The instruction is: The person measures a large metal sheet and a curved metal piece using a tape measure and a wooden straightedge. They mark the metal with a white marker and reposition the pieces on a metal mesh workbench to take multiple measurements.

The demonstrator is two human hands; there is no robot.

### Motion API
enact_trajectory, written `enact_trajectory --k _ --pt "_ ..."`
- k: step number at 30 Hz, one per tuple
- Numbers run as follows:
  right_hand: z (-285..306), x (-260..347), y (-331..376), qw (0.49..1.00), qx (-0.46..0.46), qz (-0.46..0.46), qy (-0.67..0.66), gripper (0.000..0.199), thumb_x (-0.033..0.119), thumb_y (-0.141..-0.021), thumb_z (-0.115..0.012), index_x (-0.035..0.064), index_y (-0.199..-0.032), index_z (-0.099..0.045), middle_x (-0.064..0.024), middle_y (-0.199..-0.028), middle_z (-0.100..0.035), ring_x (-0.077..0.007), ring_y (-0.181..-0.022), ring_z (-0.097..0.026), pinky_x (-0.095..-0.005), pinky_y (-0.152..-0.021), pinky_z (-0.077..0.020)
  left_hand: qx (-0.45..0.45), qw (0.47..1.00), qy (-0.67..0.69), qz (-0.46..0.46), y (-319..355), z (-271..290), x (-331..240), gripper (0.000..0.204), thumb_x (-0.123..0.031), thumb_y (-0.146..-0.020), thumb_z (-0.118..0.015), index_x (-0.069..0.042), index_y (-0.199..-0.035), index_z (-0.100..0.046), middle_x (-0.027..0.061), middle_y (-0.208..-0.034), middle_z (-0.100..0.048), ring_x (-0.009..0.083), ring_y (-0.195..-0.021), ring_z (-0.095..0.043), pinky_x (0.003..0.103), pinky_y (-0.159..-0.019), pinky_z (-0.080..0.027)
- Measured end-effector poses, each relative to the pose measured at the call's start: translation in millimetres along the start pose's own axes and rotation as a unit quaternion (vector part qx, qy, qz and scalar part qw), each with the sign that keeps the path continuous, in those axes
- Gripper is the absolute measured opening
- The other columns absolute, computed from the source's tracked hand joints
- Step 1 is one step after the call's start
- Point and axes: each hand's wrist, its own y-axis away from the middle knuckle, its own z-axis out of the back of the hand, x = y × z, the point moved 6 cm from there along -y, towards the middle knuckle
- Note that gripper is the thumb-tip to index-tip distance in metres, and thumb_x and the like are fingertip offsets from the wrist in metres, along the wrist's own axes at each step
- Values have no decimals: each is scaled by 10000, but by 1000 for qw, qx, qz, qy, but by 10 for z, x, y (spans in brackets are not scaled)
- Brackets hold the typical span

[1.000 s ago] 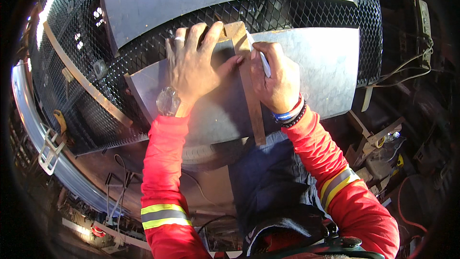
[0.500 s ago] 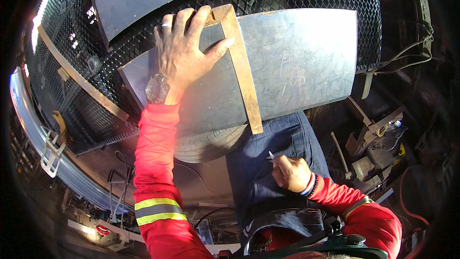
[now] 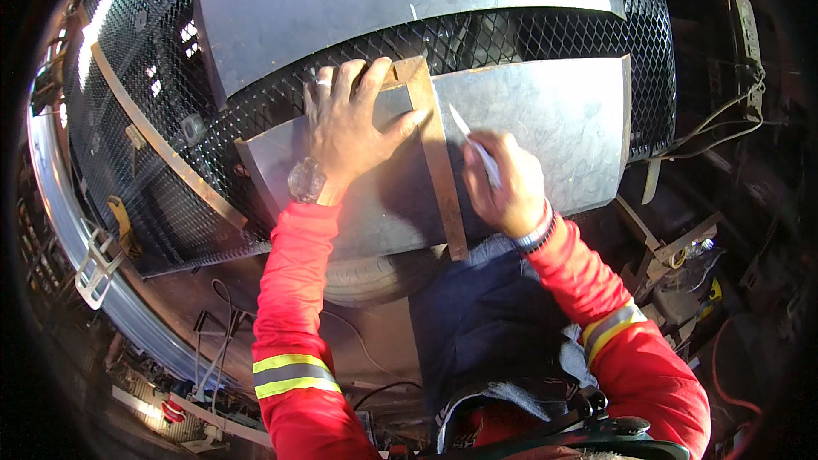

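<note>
The work in hand seems to be the marking of a line on the nearer metal sheet (image 3: 554, 111), with the L-shaped square (image 3: 439, 175) used as a guide. The short arm of the square is laid along the far edge of this sheet; its long arm crosses the sheet and passes slightly over the near edge. By the left hand (image 3: 351, 132), with fingers spread, the short arm is pressed down. In the right hand (image 3: 511, 183) a white pointed marker (image 3: 461, 122) is gripped, its tip just to the right of the long arm; whether the sheet is touched cannot be told. For the next move, a steady square and a light contact of the tip are probably needed.

The sheet is smooth, grey and faintly stained, with a bright shine toward its right edge. The square is flat, brown and apparently rusted. Both are carried by the counter (image 3: 567, 34) of black, diamond-holed mesh.
</note>
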Motion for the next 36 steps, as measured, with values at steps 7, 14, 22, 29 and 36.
enact_trajectory --k 7,14,22,29,36 --pt "-269 -77 -473 1000 -19 19 -7 141 9 -815 -609 24 -941 -548 -176 -731 -611 -384 -663 -628 -393 -581 -510 -8 1000 20 -3 22 -67 39 668 -477 -693 -758 -148 -1226 -526 60 -1108 -519 307 -1022 -478 484 -843 -413" --pt "-141 239 846 992 124 27 29 206 1 -689 -647 40 -737 -450 -73 -609 -439 -251 -482 -480 -362 -437 -389 -13 1000 0 -21 30 -36 19 651 -504 -716 -741 -139 -1210 -525 77 -1090 -528 317 -1000 -493 475 -822 -425" --pt "371 485 1614 956 251 -136 -62 320 3 -701 -663 -11 -990 -526 -82 -680 -586 -257 -552 -608 -346 -514 -498 24 1000 -12 9 6 19 16 695 -507 -726 -738 -102 -1242 -509 113 -1133 -521 350 -1030 -499 502 -875 -416" --pt "581 209 899 995 64 -47 -67 301 -73 -708 -580 -35 -1005 -548 -93 -707 -588 -249 -590 -606 -323 -565 -496 -1 997 71 27 -4 1 152 391 -289 -877 -629 -60 -1181 -542 133 -1040 -553 334 -966 -503 447 -855 -406" --pt "704 -23 889 989 23 -95 -109 149 -52 -793 -558 -25 -938 -533 -110 -677 -617 -231 -548 -621 -309 -528 -488 -1 997 47 61 -244 535 522 362 -199 -863 -648 -55 -1181 -552 150 -1042 -566 348 -946 -581 407 -790 -486"
